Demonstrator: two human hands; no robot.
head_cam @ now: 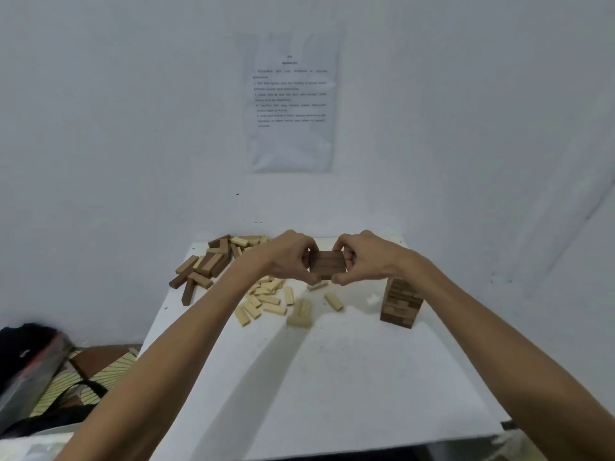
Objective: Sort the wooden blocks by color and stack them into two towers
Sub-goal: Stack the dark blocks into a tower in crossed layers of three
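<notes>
At the centre of the frame, the left hand [293, 257] and right hand [361, 257] each close their grip on a set of dark blocks [327, 262] (three side by side, it seems), pinching it from either end above the desk [332, 377]. A dark tower [401, 302] stands right of centre; loose light blocks [266, 299] lie below the hands, a mixed pile [213, 257] further left.

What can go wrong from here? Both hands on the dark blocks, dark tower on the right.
1. The left hand and right hand pinch the dark blocks side by side in the air; a middle one may slip out and drop among the light blocks below.
2. The dark tower stands right beside the right wrist, its top partly hidden; swinging over to set the row down could knock it.
</notes>
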